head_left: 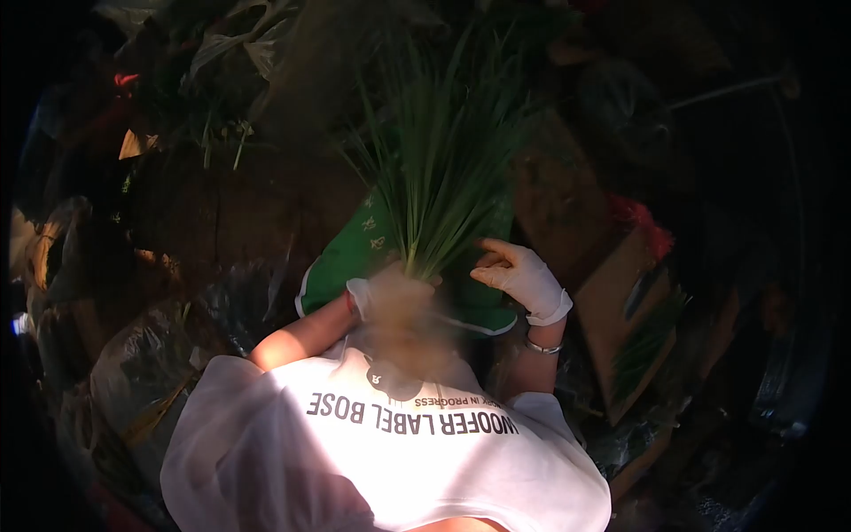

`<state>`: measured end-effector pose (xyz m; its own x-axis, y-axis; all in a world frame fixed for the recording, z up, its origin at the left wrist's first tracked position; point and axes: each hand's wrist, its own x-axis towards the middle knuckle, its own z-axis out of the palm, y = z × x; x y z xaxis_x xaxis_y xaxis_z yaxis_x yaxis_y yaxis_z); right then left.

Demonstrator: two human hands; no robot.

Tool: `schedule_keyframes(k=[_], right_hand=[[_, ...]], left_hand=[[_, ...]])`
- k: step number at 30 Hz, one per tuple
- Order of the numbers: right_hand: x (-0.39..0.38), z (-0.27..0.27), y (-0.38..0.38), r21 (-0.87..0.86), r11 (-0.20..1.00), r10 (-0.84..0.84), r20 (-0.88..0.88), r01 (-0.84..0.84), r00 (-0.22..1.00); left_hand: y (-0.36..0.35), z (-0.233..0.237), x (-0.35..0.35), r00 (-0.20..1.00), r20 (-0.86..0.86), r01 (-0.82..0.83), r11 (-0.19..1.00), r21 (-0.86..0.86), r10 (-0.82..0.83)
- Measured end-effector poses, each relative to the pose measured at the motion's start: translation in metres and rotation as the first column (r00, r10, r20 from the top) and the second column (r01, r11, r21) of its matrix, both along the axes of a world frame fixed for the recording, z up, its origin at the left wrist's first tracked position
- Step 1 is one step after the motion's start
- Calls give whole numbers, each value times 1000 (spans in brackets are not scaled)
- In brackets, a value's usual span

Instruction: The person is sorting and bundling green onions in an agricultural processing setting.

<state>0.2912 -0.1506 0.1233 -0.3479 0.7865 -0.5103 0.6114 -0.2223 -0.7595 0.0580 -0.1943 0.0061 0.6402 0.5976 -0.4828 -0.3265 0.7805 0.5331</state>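
Note:
My left hand [394, 288], in a pale thin glove, is closed around the base of a bunch of long green leaves [430, 177] that look like garlic chives. The leaves fan out upward and away from me. A blur covers the area just below that fist, so the lower stalk ends are hidden. To the right of the bunch is my right hand [523, 277], also gloved, its fingers bent but apart, with nothing visible in them. Beneath the bunch lies a green cloth [341, 270] with a white edge and light lettering.
Clear plastic sheeting [137, 346] lies at my left. On the right, a cardboard piece [612, 310] has dark green leaves [651, 341] on it, with red netting [643, 222] at its far end. More leafy bundles and plastic lie in shadow at the far left.

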Motion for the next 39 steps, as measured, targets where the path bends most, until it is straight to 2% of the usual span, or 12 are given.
schedule_keyframes(k=[5, 11, 15, 18, 22, 26, 28, 29, 30, 31, 34, 39], right_hand=[[-1, 34, 57, 543, 621, -309, -492, 565, 814], [-43, 41, 117, 801, 592, -300, 123, 83, 946], [-41, 6, 131, 717, 695, -217, 139, 53, 966], [-37, -3, 130, 437, 771, -318, -368, 464, 874], [-36, 17, 129, 204, 520, -501, -714, 829, 490], [-18, 54, 133, -89, 324, -261, -965, 942, -2], [-72, 70, 112, 113, 543, -231, -932, 832, 278], [-100, 77, 91, 165, 827, -260, -736, 538, 625], [-129, 63, 70, 101, 978, -40, -764, 181, 644], [-136, 57, 56, 322, 936, 256, -354, -140, 899], [-152, 40, 21, 405, 894, 289, -199, -190, 936], [-130, 33, -4, 565, 801, 341, -160, -197, 926]], left_hand=[[-1, -3, 1, 1000, -17, 2, 999, 32, -1], [-2, -10, 3, 999, -5, -42, 999, 29, 42], [-3, -15, 4, 999, -5, -40, 999, 9, 40], [-3, -10, 5, 997, -63, -47, 997, 55, 51], [-1, -13, 1, 1000, -8, 6, 1000, -14, -6], [-2, -9, 3, 998, -61, 1, 999, 53, 2], [-2, -10, 5, 996, -88, 7, 997, 73, -1], [-2, -12, 6, 996, -86, 11, 996, 90, -4], [-2, -16, 7, 996, -84, 13, 994, 108, -4], [-4, -27, 8, 984, -179, 58, 946, 320, 0], [-13, -40, 8, 931, -342, 137, 747, 650, 127], [-26, -29, 18, 969, -173, -55, 836, 546, 176]])
